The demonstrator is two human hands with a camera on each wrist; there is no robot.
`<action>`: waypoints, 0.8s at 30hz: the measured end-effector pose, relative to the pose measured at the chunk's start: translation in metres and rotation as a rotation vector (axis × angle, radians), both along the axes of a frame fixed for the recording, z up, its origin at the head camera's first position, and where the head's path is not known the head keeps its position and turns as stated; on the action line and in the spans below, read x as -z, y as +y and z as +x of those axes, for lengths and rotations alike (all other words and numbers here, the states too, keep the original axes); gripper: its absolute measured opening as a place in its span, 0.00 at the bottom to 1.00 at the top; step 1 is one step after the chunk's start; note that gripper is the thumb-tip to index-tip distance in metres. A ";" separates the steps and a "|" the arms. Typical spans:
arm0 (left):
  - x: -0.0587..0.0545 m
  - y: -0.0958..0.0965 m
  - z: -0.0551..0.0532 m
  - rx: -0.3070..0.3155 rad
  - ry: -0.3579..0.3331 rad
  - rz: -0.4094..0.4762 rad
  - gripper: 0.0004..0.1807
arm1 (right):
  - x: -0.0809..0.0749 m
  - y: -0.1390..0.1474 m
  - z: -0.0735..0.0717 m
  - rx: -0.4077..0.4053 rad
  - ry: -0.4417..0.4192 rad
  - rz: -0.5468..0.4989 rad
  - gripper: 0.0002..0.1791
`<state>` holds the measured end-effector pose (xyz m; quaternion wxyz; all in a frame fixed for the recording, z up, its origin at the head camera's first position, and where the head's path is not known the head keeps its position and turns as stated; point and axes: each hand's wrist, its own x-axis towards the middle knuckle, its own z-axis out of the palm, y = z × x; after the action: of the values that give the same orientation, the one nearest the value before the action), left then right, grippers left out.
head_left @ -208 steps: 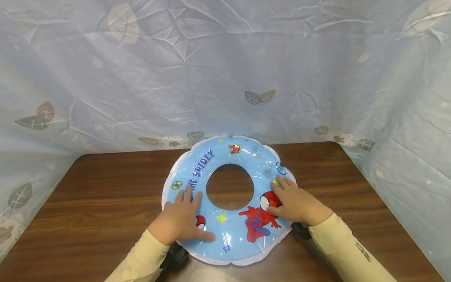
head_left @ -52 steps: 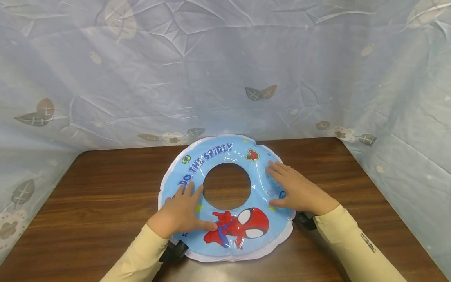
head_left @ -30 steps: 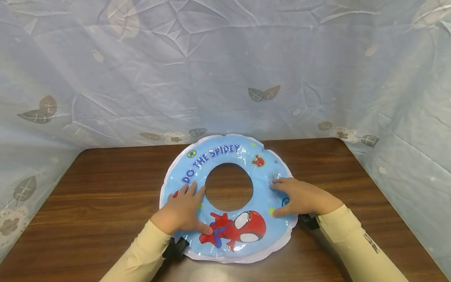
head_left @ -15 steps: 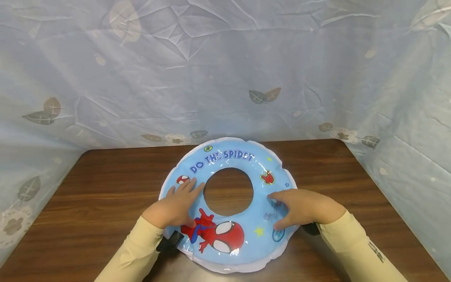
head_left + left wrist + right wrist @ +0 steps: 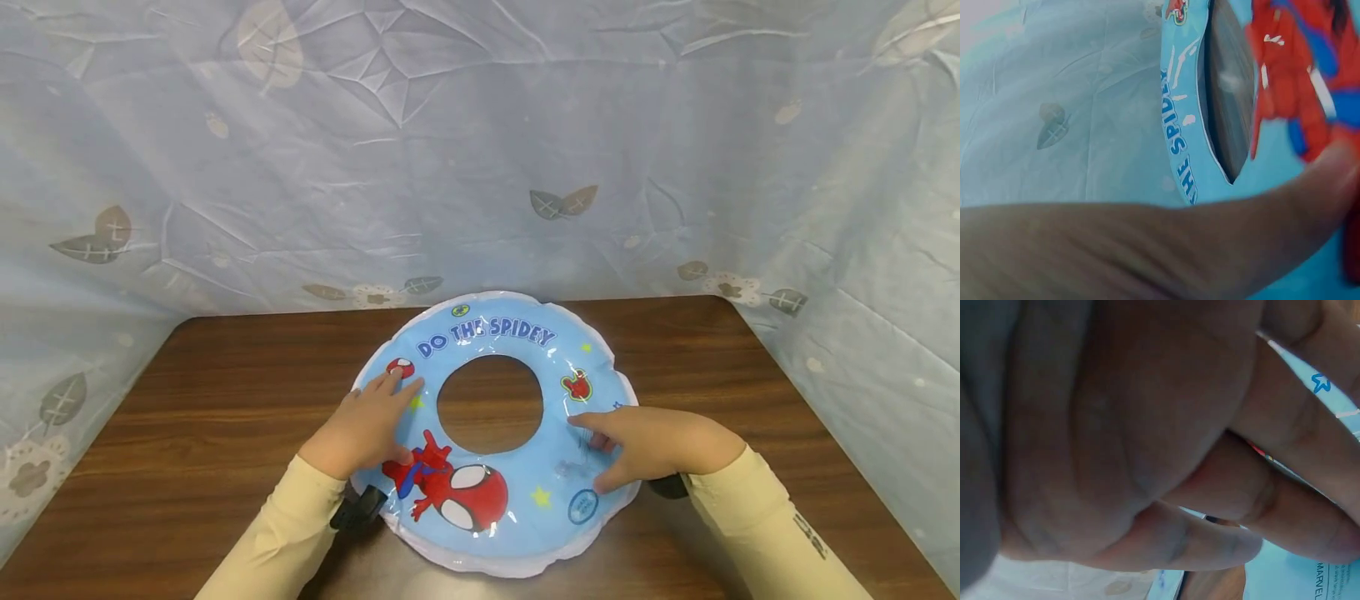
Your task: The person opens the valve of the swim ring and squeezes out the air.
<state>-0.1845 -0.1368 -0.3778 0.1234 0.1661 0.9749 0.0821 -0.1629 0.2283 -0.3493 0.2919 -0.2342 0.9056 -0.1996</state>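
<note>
An inflated light-blue swim ring with a white rim lies flat on the table. It bears the words "DO THE SPIDEY" along its far side and a red cartoon figure at the near left. My left hand rests on the ring's left side, fingers spread, its thumb beside the figure. On the right side, my right hand touches the ring with bent, parted fingers near a round valve. The right wrist view shows several fingers above the blue vinyl, with small print beside them. Part of the ring is hidden under both hands.
The brown wood-grain table stretches out around the ring. A pale grey-blue curtain with leaf prints hangs behind the table and along both sides. A black strap mount sits at the left wrist.
The ring has turned clockwise: its lettering went from the left to the far side, the red figure from the right to the near left. Both hands stay on it, shifting slightly.
</note>
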 end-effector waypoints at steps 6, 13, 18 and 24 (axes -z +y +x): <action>-0.002 -0.003 -0.001 0.024 0.059 0.011 0.46 | -0.001 0.005 -0.009 -0.006 0.220 -0.026 0.29; -0.003 0.006 0.006 0.037 -0.055 0.099 0.56 | 0.017 0.001 -0.021 0.059 0.532 -0.008 0.36; -0.001 0.012 0.012 0.017 -0.132 0.102 0.63 | 0.028 0.003 -0.023 0.058 0.442 0.026 0.43; 0.004 0.014 0.013 0.011 -0.140 0.086 0.65 | 0.034 0.002 -0.022 0.057 0.319 0.064 0.44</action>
<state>-0.1714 -0.1226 -0.3815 0.1843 0.1707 0.9586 0.1345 -0.1847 0.2306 -0.3830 0.1459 -0.2275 0.9526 -0.1394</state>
